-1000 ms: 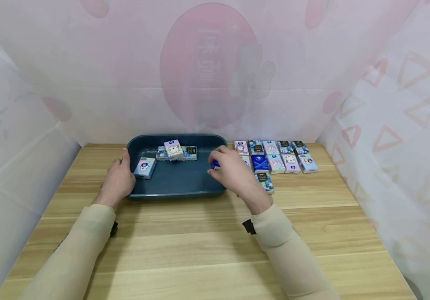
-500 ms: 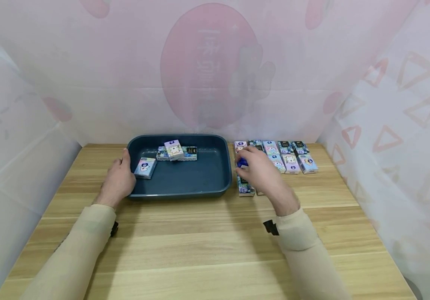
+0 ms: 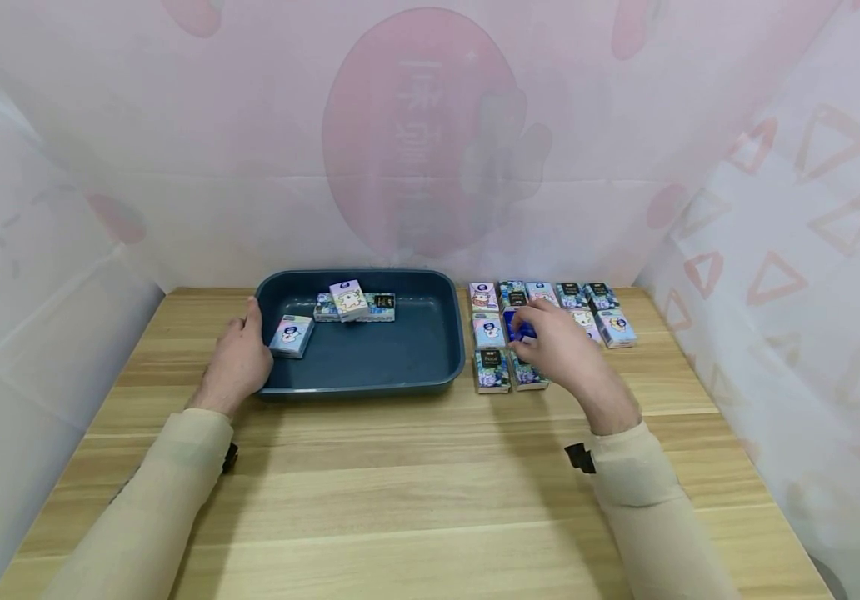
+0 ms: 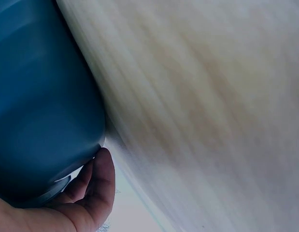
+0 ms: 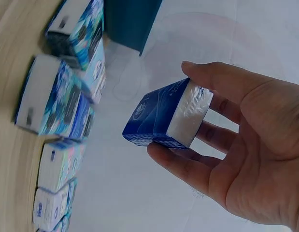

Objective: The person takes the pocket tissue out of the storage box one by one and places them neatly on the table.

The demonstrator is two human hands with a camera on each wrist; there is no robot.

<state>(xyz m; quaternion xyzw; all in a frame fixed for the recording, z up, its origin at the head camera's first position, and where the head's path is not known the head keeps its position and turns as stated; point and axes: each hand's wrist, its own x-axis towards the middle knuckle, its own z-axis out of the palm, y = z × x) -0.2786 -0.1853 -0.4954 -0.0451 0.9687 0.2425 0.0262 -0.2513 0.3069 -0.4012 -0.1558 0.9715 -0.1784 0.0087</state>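
My right hand [image 3: 561, 346] is above the packs right of the tray, pinching a blue tissue pack [image 5: 156, 113] with a white end between thumb and fingers. In the right wrist view that pack is held up off the table. At the far left, my left hand [image 3: 238, 362] grips the left end of the dark blue-green tray [image 3: 355, 387], thumb up at the rim. The left wrist view has its fingertips [image 4: 105, 157] curled against the tray's outer wall. Inside the tray, a light pack [image 3: 349, 300] lies across flowered packs [image 3: 380, 307]; a pale blue pack [image 3: 291, 336] sits at left.
Several small tissue packs stand in rows right of the tray, among them flowered packs [image 3: 492, 371] in front and a pale blue pack [image 3: 616, 327] at the right end. The wooden table [image 3: 385, 492] extends toward me. A printed cloth [image 3: 250, 200] closes off the back.
My right hand has moved right with the blue tissue pack, from over the tray's right end to above the rows of packs. The left hand and the tray have stayed put.
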